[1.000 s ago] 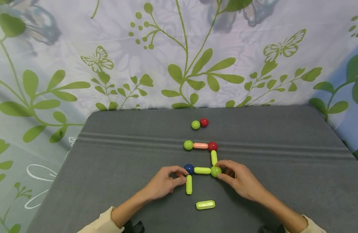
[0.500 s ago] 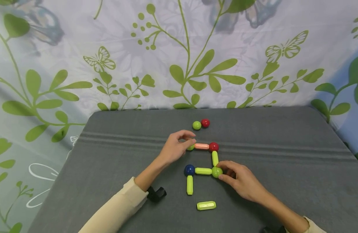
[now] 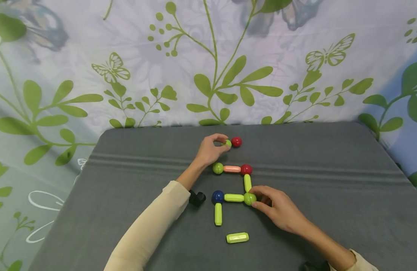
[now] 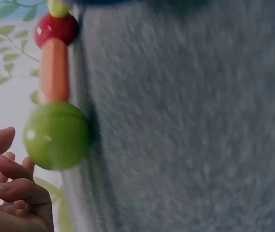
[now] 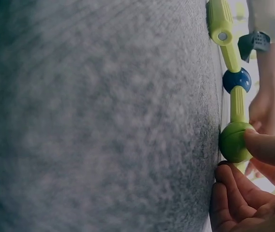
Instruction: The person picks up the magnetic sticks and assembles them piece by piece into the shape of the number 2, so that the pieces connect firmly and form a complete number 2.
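Note:
In the head view, my left hand (image 3: pixel 210 149) reaches to the back of the table. Its thumb and fingers close around a loose green ball (image 3: pixel 228 143); a red ball (image 3: pixel 236 142) lies beside it. The left wrist view hides that green ball. My right hand (image 3: pixel 279 208) pinches the green corner ball (image 3: pixel 250 198) of a magnetic chain. From this ball a yellow-green rod (image 3: pixel 234 197) leads left to a blue ball (image 3: pixel 217 197), which bears another rod (image 3: pixel 218 214). A further rod (image 3: pixel 247 183) leads back to a second red ball (image 3: pixel 246 169), an orange rod (image 3: pixel 232 169) and a green end ball (image 3: pixel 218 168).
One loose yellow-green rod (image 3: pixel 237 237) lies at the front. The table (image 3: pixel 323 165) has a grey cloth, and a leaf-patterned cloth (image 3: pixel 181 75) hangs behind it. Black wrist gear (image 3: pixel 196 198) shows by the left sleeve.
My left hand has gone from the blue ball, past the chain's green end ball, to the loose green ball at the back. The right hand keeps its place.

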Demonstrator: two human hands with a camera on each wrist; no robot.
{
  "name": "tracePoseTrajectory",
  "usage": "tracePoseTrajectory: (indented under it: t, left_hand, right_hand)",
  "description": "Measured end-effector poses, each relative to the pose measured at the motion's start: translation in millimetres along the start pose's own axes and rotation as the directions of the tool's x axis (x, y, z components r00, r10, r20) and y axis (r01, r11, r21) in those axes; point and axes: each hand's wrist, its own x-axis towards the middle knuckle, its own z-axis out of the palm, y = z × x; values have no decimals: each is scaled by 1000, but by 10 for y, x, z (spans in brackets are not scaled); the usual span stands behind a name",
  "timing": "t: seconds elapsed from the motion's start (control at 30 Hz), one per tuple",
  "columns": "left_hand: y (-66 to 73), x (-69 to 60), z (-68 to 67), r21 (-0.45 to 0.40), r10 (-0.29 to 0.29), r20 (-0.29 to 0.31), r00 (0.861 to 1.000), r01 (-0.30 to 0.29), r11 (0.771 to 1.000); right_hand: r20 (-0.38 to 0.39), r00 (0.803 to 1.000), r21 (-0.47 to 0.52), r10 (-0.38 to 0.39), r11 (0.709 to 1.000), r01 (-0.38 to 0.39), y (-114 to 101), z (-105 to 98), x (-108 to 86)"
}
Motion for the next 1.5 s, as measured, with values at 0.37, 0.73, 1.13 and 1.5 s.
tracePoseTrajectory:
  t: [0.37,0.73,1.13,1.5]
  left_hand:
    - [-126,167,-26,107,-27,31,999,24,994]
    - [-155,187,1,123,-122,52,991,115,986]
    - [-181,191,24,111,-123,30,992,119,987]
    - [-191,82,-12,-26,-121,80,989,123,992]
  right_hand:
    - [-6,1000,-9,-2,1000,2,4,-9,-3]
    - [-5,1000,-8,5,1000,-5,-14,2,4]
    - [-10,1000,-7,-5,1000,5,-10,-7,1]
    - [-19,1000,-10,-5,1000,5,3,-3,1]
